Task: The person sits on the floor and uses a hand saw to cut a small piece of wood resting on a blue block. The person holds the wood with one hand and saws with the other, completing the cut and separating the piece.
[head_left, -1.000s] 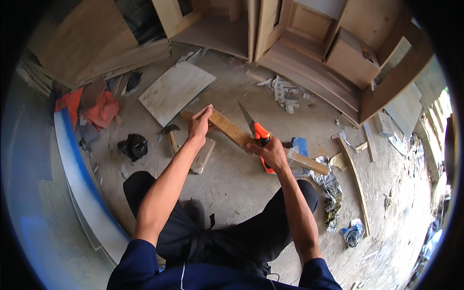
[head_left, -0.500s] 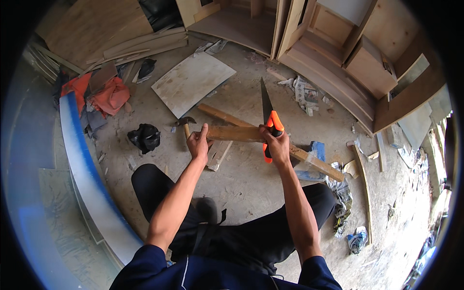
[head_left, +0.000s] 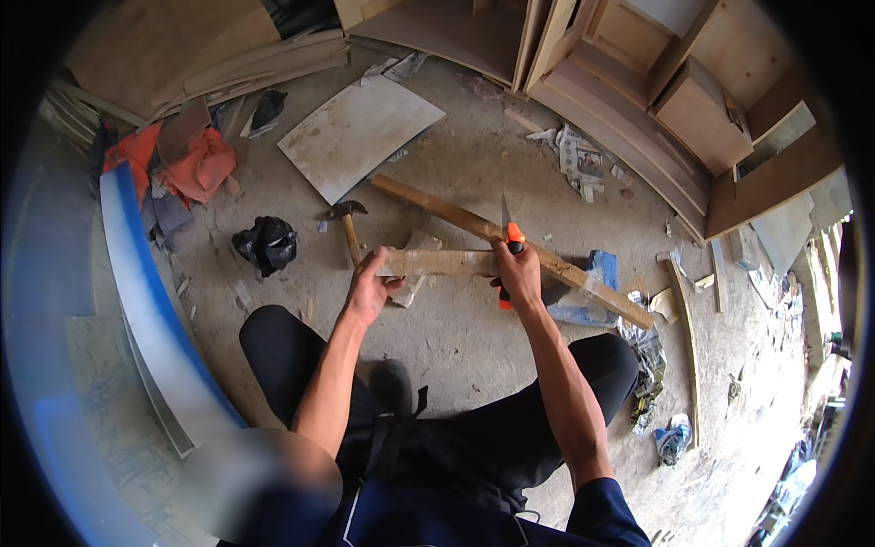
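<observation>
Wooden block (head_left: pixel 447 263) spans the space between both hands: the left hand (head_left: pixel 367 290), loosely curled, has its left end between thumb and fingers; the right hand (head_left: pixel 520 272), closed, grips its right end together with an orange-handled saw (head_left: pixel 513 232). Beyond it slants a plank (head_left: pixel 447 211).

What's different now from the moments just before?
The short wooden piece, slanted at first, is now level between the left hand and right hand, turned to show a paler face. The saw has tilted, so its blade looks shorter. Nothing was let go. The long wooden strip, hammer and black bag stayed on the floor.
</observation>
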A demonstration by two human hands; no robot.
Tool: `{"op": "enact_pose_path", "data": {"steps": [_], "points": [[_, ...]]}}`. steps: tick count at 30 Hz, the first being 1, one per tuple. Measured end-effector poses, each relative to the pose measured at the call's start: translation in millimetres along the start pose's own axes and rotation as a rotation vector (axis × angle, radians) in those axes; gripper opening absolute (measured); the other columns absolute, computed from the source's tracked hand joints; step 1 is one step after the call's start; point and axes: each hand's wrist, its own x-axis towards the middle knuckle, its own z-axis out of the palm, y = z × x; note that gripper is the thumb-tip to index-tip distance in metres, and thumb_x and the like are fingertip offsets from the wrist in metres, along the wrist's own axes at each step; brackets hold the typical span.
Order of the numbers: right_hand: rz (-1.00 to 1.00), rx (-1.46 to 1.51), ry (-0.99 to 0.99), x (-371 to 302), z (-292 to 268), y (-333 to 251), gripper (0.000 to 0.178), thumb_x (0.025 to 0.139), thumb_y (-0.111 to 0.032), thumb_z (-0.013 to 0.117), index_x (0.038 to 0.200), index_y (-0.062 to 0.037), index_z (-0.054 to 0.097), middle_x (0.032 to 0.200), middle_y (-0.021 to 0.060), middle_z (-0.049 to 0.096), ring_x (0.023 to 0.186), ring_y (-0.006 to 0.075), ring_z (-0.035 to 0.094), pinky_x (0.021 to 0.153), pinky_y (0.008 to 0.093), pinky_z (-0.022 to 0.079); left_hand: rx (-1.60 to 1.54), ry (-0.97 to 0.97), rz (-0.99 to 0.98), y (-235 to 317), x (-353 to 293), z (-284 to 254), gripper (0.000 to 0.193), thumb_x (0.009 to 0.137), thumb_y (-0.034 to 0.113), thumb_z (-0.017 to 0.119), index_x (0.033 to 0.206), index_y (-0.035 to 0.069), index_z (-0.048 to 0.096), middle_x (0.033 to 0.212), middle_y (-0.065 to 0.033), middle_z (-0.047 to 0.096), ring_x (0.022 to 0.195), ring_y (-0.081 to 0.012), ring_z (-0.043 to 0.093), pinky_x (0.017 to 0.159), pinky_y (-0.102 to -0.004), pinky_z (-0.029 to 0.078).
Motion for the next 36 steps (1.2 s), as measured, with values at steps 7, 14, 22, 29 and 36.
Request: {"op": "enact_pose_path", "data": {"steps": [7, 14, 22, 29, 36], "points": [[-0.033, 0.075, 0.006, -5, -7, -1, 0.036, 0.091, -0.032, 0.064, 0.103, 0.0025, 0.061, 0.087, 0.0103, 0.069, 0.077, 0.0160, 0.069, 0.059, 0.0316, 0.058, 0.032, 0.363, -0.135, -4, 45, -64, 0.045, 0.084, 0.043, 0.072, 0.110, 0.008, 0.062, 0.091, -0.0046, 0.064, 0.067, -0.0131, 0.061, 0.057, -0.0244, 0.051], [0.017, 0.112, 0.005, -8, -14, -6, 0.034, 0.090, -0.029, 0.065, 0.104, 0.0019, 0.060, 0.089, 0.0105, 0.069, 0.076, 0.0170, 0.069, 0.059, 0.0297, 0.057, 0.169, 0.542, -0.204, -30, 66, -108, 0.059, 0.086, 0.052, 0.068, 0.120, 0.005, 0.056, 0.097, -0.0070, 0.061, 0.075, -0.0152, 0.063, 0.058, -0.0246, 0.052], [-0.133, 0.220, -0.106, -1, 23, 3, 0.037, 0.087, -0.020, 0.071, 0.113, 0.0036, 0.058, 0.104, 0.0106, 0.068, 0.094, 0.0140, 0.065, 0.075, 0.0325, 0.058, -0.256, 0.070, -0.388, -50, 67, -101, 0.050, 0.089, 0.052, 0.063, 0.109, 0.007, 0.057, 0.084, -0.0045, 0.058, 0.076, -0.0171, 0.057, 0.065, -0.0300, 0.050], [-0.162, 0.242, -0.442, -20, 57, -19, 0.061, 0.082, -0.016, 0.077, 0.133, 0.0010, 0.048, 0.121, 0.0121, 0.065, 0.111, 0.0191, 0.060, 0.097, 0.0363, 0.048, -0.154, 0.027, -0.265, -49, 52, -81, 0.051, 0.093, 0.053, 0.055, 0.115, 0.007, 0.060, 0.082, -0.0022, 0.056, 0.069, -0.0144, 0.052, 0.067, -0.0310, 0.044], [-0.181, 0.125, -0.439, -12, 72, -1, 0.048, 0.086, -0.014, 0.072, 0.128, 0.0002, 0.052, 0.114, 0.0090, 0.068, 0.101, 0.0157, 0.061, 0.090, 0.0322, 0.048, -0.143, 0.109, -0.101, -36, 55, -104, 0.056, 0.095, 0.052, 0.053, 0.129, 0.008, 0.054, 0.085, -0.0008, 0.055, 0.068, -0.0122, 0.049, 0.066, -0.0289, 0.043]]}}
